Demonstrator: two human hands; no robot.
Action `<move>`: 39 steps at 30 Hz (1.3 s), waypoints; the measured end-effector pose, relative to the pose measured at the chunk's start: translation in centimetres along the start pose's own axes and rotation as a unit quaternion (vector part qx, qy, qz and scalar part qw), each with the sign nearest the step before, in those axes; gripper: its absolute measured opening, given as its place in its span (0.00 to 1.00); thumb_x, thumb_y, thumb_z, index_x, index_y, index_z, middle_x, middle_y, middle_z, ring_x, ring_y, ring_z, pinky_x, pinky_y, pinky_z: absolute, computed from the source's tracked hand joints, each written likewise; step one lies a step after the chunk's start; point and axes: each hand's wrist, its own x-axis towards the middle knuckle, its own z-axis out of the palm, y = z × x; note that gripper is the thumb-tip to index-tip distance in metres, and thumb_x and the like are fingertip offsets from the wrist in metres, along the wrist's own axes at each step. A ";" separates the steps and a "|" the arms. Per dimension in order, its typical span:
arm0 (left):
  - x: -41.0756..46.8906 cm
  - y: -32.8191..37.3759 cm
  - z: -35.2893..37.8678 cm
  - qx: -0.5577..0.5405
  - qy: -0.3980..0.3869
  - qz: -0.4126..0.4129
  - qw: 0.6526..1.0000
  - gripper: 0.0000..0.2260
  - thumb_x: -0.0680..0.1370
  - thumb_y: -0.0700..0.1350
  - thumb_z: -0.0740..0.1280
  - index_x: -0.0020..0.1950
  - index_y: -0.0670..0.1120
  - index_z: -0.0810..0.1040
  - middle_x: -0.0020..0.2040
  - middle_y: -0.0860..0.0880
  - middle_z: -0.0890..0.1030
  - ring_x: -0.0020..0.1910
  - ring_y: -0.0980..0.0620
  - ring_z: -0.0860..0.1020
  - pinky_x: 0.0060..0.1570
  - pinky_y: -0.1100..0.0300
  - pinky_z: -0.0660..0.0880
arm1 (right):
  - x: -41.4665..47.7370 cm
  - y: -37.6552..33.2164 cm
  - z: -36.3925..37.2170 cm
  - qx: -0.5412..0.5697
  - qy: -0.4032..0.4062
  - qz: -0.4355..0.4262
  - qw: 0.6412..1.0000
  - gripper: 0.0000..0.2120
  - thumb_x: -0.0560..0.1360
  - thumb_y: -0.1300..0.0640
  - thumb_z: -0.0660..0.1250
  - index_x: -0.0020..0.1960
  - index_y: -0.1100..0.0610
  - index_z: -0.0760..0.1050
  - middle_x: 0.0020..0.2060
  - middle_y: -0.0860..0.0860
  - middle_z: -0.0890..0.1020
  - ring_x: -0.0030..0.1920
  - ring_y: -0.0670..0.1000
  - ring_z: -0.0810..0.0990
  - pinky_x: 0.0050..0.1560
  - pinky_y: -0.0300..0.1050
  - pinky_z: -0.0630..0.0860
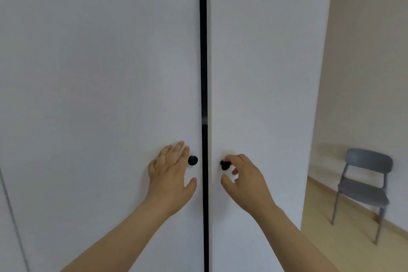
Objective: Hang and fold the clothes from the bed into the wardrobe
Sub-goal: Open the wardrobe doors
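Straight ahead, filling most of the view, stands the tall white flat-fronted wardrobe (99, 73). Its two doors are almost together, with a narrow dark gap (203, 51) running down between their inner edges. Low on each door, near that inner edge, sits a small round black knob. The left hand (171, 179) is just beside the left black knob (192, 160), with fingers straight and spread and the thumb out below the knob; whether the palm touches the door cannot be told. The right hand (245, 181) has its fingers curled round the right black knob (224, 165), forefinger over the top and thumb just beneath. Past the wardrobe's right edge, a grey moulded chair (364, 187) stands on the pale wooden floor (331, 238) by a beige wall (364, 73).
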 end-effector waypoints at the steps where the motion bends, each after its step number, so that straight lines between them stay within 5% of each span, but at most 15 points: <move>1: 0.0 0.1 -0.2 -0.014 0.002 0.003 1.000 0.33 0.78 0.59 0.59 0.79 0.53 0.50 0.79 0.56 0.45 0.77 0.51 0.43 0.73 0.50 0.49 | -0.5 -0.1 -0.3 -0.002 0.004 0.003 1.000 0.14 0.74 0.54 0.66 0.60 0.48 0.74 0.51 0.39 0.74 0.45 0.43 0.75 0.44 0.30 0.71; 8: 0.7 3.9 -3.5 -0.270 -0.007 0.050 0.961 0.26 0.79 0.54 0.63 0.76 0.57 0.59 0.75 0.56 0.64 0.72 0.54 0.63 0.72 0.52 0.64 | -3.6 0.0 -3.0 -0.031 0.010 0.029 0.999 0.11 0.75 0.48 0.66 0.56 0.39 0.72 0.46 0.29 0.70 0.46 0.36 0.75 0.41 0.20 0.68; 15: 0.7 8.1 -5.4 -0.389 0.003 0.063 0.919 0.15 0.78 0.51 0.65 0.66 0.57 0.74 0.62 0.59 0.77 0.61 0.58 0.75 0.65 0.56 0.72 | -4.9 -0.1 -5.6 -0.051 0.003 0.045 0.998 0.10 0.75 0.44 0.65 0.56 0.40 0.74 0.46 0.30 0.71 0.45 0.36 0.74 0.43 0.21 0.67; 22: 0.4 9.1 -6.1 -0.372 -0.004 0.082 0.925 0.12 0.80 0.44 0.63 0.63 0.52 0.76 0.57 0.57 0.79 0.58 0.56 0.77 0.63 0.55 0.74 | -6.4 -1.2 -5.7 -0.084 0.051 0.074 0.992 0.22 0.68 0.32 0.66 0.56 0.43 0.70 0.50 0.37 0.73 0.47 0.42 0.73 0.44 0.26 0.66; 27: -0.1 9.5 -6.0 -0.350 -0.005 0.111 0.930 0.13 0.80 0.43 0.63 0.62 0.56 0.75 0.54 0.64 0.77 0.57 0.61 0.75 0.60 0.63 0.71 | -6.0 -1.8 -5.5 -0.045 0.080 0.124 0.988 0.41 0.66 0.31 0.69 0.71 0.46 0.58 0.66 0.42 0.66 0.47 0.41 0.70 0.41 0.25 0.64; 30: -0.3 9.8 -5.8 -0.331 -0.006 0.139 0.933 0.15 0.80 0.42 0.62 0.61 0.61 0.74 0.53 0.69 0.75 0.58 0.65 0.73 0.58 0.68 0.67 | -6.0 -1.6 -5.9 -0.041 0.071 0.134 0.988 0.43 0.68 0.32 0.69 0.74 0.45 0.53 0.70 0.42 0.65 0.47 0.41 0.70 0.45 0.29 0.68; 34: -0.8 10.6 -5.9 -0.316 0.009 0.169 0.933 0.19 0.80 0.43 0.62 0.57 0.70 0.68 0.51 0.80 0.70 0.57 0.77 0.66 0.52 0.75 0.62 | -6.9 -1.1 -6.7 -0.021 0.072 0.135 0.988 0.39 0.69 0.35 0.68 0.73 0.44 0.54 0.63 0.39 0.70 0.46 0.43 0.75 0.42 0.29 0.70; 39: -1.2 11.4 -5.7 -0.308 0.017 0.202 0.929 0.18 0.80 0.43 0.62 0.62 0.65 0.71 0.54 0.79 0.70 0.59 0.76 0.66 0.51 0.76 0.62 | -7.8 -1.1 -7.7 -0.007 0.087 0.134 0.987 0.32 0.67 0.39 0.67 0.66 0.43 0.59 0.50 0.39 0.75 0.43 0.44 0.79 0.37 0.35 0.76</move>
